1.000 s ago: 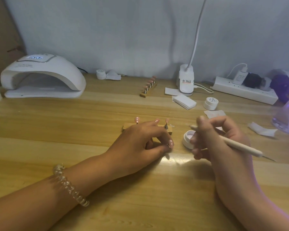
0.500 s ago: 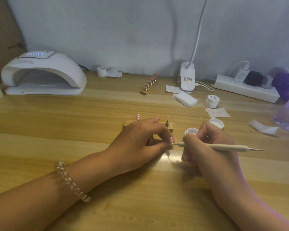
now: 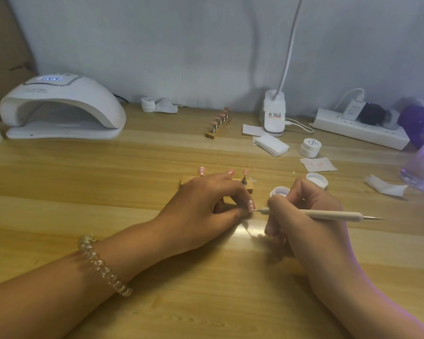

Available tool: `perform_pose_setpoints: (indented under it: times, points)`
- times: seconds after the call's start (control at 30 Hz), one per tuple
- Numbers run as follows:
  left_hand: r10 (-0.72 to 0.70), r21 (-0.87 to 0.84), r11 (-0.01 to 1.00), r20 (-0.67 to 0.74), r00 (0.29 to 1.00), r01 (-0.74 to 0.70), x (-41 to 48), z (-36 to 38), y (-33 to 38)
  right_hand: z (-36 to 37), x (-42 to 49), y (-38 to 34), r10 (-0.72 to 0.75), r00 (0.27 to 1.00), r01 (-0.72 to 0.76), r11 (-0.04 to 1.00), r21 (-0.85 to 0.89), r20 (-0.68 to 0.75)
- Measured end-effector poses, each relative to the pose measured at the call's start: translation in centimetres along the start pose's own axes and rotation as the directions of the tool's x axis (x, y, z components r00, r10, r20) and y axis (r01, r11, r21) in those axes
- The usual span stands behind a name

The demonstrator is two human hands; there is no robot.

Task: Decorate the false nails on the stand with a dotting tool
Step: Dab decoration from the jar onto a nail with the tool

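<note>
Closely, dotting tool at false nail edge

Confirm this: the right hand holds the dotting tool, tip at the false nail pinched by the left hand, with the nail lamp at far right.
One slip: the head view shows the nail lamp at far left. The right hand does hold the dotting tool, tip at the false nail the left hand pinches.
</note>
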State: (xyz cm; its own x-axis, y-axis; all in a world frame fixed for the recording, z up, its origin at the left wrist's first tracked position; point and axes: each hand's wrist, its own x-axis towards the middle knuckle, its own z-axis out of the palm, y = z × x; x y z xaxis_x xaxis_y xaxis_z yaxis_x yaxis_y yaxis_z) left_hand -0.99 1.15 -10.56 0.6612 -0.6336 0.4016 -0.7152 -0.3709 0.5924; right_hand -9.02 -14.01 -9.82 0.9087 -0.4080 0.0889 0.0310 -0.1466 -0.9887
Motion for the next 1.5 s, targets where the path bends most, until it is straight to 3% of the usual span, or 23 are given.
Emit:
perform_pose_setpoints:
  times: [1.03, 1.27, 1.5]
  points:
    - [-0.005, -0.026, 1.0, 0.004, 1.0, 0.005, 0.0, 0.1, 0.0, 0.0, 0.0, 0.0, -0.036, 0.999, 0.036, 0.999, 0.016, -0.003]
    - [0.006, 0.012, 1.0, -0.005, 1.0, -0.006, -0.2, 0.3, -0.4, -1.7, 1.2, -0.3, -0.102, 0.969, 0.127, 0.987, 0.099, -0.225]
    - [0.019, 0.038, 0.999, -0.001, 1.0, -0.019, -0.3, 0.4, -0.6, -2.5, 2.7, 0.9, -0.07, 0.975, 0.063, 0.997, -0.039, -0.211]
